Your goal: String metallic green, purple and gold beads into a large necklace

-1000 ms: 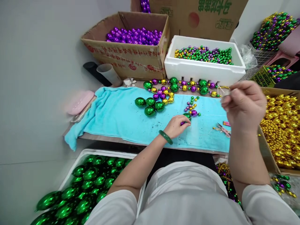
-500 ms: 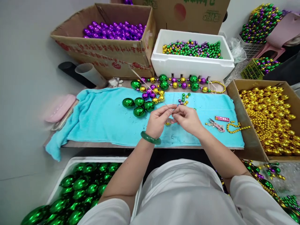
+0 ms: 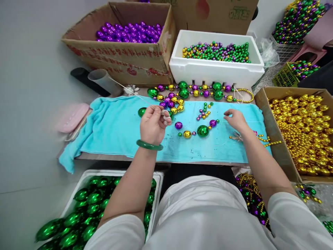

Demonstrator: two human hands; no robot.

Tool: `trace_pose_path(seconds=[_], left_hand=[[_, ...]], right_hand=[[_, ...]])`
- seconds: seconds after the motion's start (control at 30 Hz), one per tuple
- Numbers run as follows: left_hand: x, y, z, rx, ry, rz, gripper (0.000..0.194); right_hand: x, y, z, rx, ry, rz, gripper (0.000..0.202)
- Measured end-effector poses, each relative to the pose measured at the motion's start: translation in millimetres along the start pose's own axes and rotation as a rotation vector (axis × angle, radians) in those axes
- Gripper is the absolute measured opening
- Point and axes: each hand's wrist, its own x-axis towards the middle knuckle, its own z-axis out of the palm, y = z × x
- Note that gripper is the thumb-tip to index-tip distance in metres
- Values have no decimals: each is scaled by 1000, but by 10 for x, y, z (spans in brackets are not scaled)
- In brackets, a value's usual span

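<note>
My left hand (image 3: 154, 125), wearing a green bangle (image 3: 149, 145), is closed in a pinch on a thin white beading string (image 3: 130, 91), whose straight length slants up to the left. On the blue towel (image 3: 117, 132), between my hands, lies a curved row of beads with a big green bead (image 3: 203, 131), a gold bead (image 3: 187, 134) and a purple bead (image 3: 213, 123). My right hand (image 3: 235, 119) hovers just right of the row, thumb and fingertips together; what they hold, if anything, is too small to make out. Small loose beads (image 3: 204, 111) lie behind the row.
A finished-looking bead strand (image 3: 196, 93) runs along the back. Behind stand a carton of purple beads (image 3: 117, 57) and a white foam box (image 3: 215, 71). Gold beads fill a carton (image 3: 283, 146) at right; green ones fill a foam box (image 3: 88, 172) below left. Snips (image 3: 236, 136) lie near my right wrist.
My hands were together over the towel's middle; they have parted, left hand leftward with the string, right hand rightward. The row of beads now shows between them.
</note>
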Motion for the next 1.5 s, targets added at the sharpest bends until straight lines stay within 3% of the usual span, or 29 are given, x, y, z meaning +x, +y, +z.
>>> trace_pose_path(seconds=[0.13,0.3,0.47,0.6,0.7,0.8,0.9,1.07,1.17,1.27,1.4,1.5], left_hand=[[106,341,-141,1,38,18,15],[143,706,-231,71,110,143,22],[94,985,-303,132,146,259,19],[94,1104,-399,178,128,358,11],[178,1063,-459,205,133,339,5],[298,901,-450,241,180,228,8],[394,678,-398,303,217,168,8],[441,321,-303,388,191,111,7],[362,127,-163,421,142,41,4],[184,-94,82,446,10,26,7],[-81,-405,420,571,-275,-44,13],[-188,-555,546,737,-472,-5,16]], right_hand=[[139,360,125,-190,-143,-15,21],[145,370,126,-181,-192,-38,15],[168,451,-149,-128,-193,10,16],[216,661,-484,-64,-84,86,15],[266,871,-715,-51,-1,148,17],[300,1055,-849,-99,67,189,15],[307,1187,-882,-151,103,225,15],[273,1281,-878,-225,51,242,18],[186,1084,-822,-161,151,178,22],[-45,561,-582,225,261,88,24],[-479,-285,-32,806,3,-66,27],[-664,-618,305,1081,-36,-96,24]])
